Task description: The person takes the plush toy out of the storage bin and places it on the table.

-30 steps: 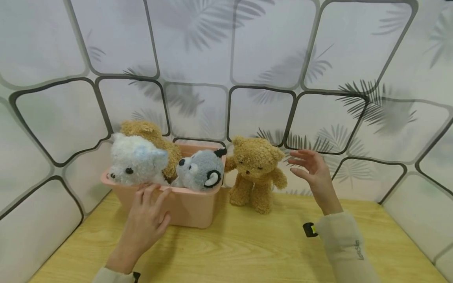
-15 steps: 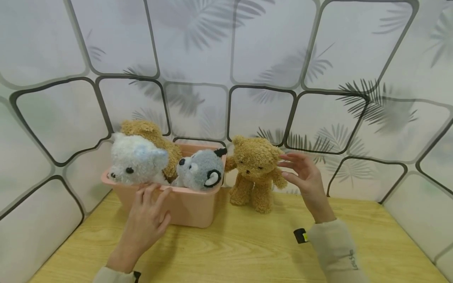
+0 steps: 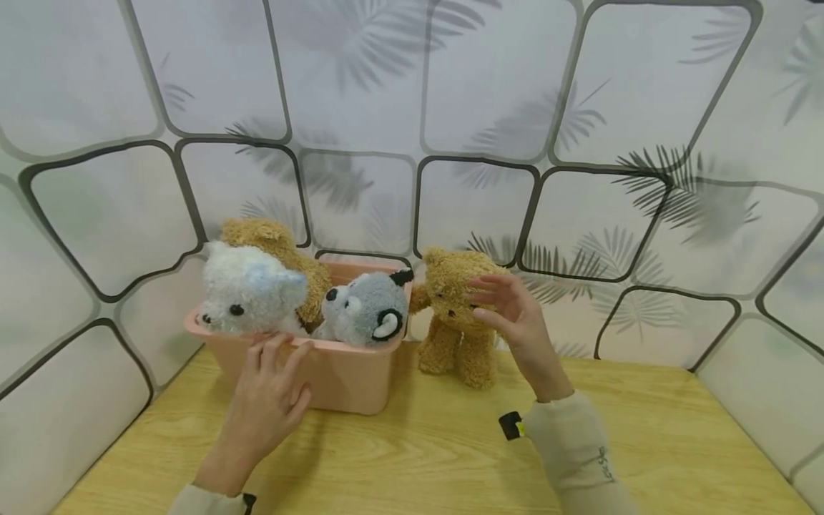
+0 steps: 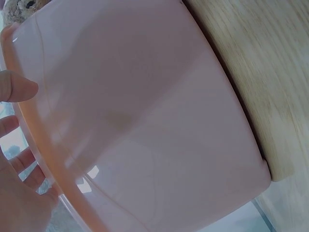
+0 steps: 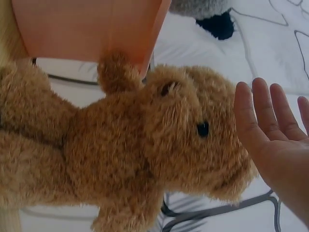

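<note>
My left hand (image 3: 267, 400) holds the near rim of a pink plastic bin (image 3: 347, 383), its fingers over the edge. In the left wrist view the thumb (image 4: 21, 89) lies on the rim's outer side. A white plush dog (image 3: 251, 293), a grey-and-white plush husky (image 3: 363, 311) and a brown plush toy (image 3: 312, 275) sit inside the bin. To its right, a brown teddy bear (image 3: 444, 286) stands upright on the table. My right hand (image 3: 518, 325), fingers relaxed and apart, is beside the bear's head and partly covers it in the head view; the right wrist view shows nothing held.
Everything stands on a wood-grain table (image 3: 412, 465). A patterned curtain-like backdrop (image 3: 489, 129) rises right behind the bin and bear and wraps round both sides. The bear's arm is close to the bin's right wall.
My right hand has moved left from beside the bear to in front of its head. The left hand, the bin and the plush toys have stayed in place.
</note>
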Demonstrator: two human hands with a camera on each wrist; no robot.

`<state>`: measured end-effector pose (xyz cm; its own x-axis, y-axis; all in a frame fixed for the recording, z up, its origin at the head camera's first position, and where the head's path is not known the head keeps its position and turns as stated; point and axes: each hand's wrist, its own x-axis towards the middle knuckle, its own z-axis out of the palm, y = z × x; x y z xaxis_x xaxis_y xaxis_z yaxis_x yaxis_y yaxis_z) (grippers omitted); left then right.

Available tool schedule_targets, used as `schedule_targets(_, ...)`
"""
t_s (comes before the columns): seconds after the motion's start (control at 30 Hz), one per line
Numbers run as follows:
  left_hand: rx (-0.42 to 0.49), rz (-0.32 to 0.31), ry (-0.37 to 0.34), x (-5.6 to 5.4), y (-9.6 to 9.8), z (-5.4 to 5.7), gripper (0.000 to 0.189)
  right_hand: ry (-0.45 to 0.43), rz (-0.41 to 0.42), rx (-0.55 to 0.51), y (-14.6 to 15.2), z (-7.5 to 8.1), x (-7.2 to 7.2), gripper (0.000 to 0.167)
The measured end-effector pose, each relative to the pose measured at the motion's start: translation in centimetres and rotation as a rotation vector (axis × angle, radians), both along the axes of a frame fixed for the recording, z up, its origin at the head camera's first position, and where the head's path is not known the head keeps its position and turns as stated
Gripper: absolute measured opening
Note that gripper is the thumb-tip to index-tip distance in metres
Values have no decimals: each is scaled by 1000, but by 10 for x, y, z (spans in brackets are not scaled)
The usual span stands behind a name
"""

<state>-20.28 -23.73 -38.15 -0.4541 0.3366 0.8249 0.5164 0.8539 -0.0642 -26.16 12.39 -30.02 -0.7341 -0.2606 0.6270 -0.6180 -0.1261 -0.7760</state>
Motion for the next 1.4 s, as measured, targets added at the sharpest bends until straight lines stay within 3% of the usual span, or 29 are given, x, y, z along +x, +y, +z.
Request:
schedule_targets(0.4,4,12,-8,1,0,0,53,-109,142,176,-43,-4,-2,59)
schedule_targets(0.8,1,6,2,1,0,0,52,-207,218,179,-65,-7,-8,68)
schedule_targets(0.97,0,6,0,0,0,0,53,-258,199,224,-73,-5,-8,77)
schedule_targets(1.4,3,15,-8,1,0,1,56,-280,190,347,-95,3,-22,92)
